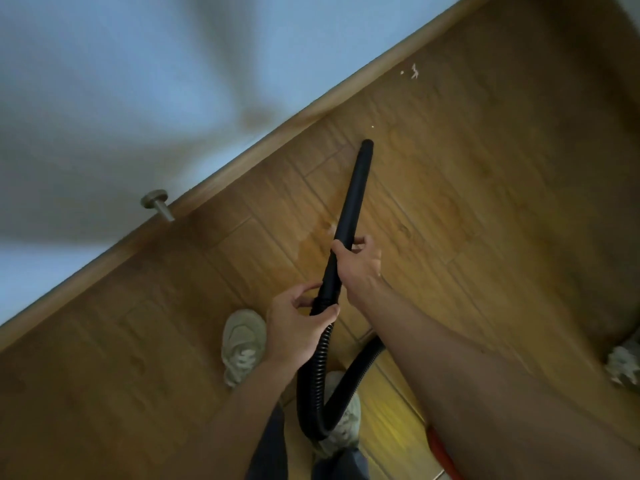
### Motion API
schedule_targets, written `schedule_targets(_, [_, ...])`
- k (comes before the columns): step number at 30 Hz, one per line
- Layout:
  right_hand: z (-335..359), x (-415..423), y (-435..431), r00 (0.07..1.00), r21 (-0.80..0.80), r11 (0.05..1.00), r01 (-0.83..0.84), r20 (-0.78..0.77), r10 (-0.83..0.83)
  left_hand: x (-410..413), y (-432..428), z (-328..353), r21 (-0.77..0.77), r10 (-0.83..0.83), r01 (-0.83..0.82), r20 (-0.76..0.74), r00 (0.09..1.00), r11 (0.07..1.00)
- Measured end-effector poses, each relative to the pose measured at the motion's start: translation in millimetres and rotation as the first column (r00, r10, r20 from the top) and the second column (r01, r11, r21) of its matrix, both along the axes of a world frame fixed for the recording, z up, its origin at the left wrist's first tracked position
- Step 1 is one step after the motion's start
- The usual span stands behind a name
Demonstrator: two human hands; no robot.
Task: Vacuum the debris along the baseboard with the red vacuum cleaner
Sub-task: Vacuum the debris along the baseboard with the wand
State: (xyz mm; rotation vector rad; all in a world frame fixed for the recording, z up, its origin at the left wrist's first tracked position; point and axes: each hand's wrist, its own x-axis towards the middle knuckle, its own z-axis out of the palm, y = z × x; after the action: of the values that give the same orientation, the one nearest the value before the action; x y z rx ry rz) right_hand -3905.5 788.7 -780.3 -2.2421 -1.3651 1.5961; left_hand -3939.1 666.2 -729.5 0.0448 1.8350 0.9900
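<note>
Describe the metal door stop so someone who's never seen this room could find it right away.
Follow the wooden baseboard where the pale wall meets the wood floor, going away from the white debris and past the black vacuum nozzle. The door stop juts from the wall just above the baseboard. It is the only metal thing there: a short grey post with a round flat cap.

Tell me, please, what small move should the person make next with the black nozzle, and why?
Probably push the nozzle forward along the baseboard toward the small white speck, then on to the white debris. The nozzle tip sits just short of the speck, and the scraps lie further along the wooden floor. The right hand and left hand already grip the tube.
</note>
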Motion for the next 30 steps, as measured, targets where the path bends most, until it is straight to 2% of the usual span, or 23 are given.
schedule_targets(6, [6.8, -13.5, 12.3, 0.997, 0.006, 0.997, 0.079, 0.025, -0.079, -22.5, 14.0, 0.2, 0.005, -0.023, 0.022, 0.064, 0.998, 1.000])
schedule_targets(14, [11.9, -50.8, 34.6, 0.994, 0.013, 0.994, 0.108, -0.014, -0.108, -61.2, 41.3, 11.5, 0.030, -0.035, 0.031, 0.117, 0.993, 0.999])
schedule_targets(25, [11.8, -62.1, 113.2, 0.998, 0.076, 0.996, 0.051, 0.018, -0.053, -72.9, 115.7, 10.9, 0.045, -0.094, 0.092, 0.053, 0.994, 0.995])
schedule_targets(30, [2.0, -60.5, 144.3, 0.998, 0.062, 0.996, 0.057, -0.023, -0.055, -70.5, 146.6, 7.0, 0.023, -0.093, 0.092, 0.034, 0.995, 0.995])
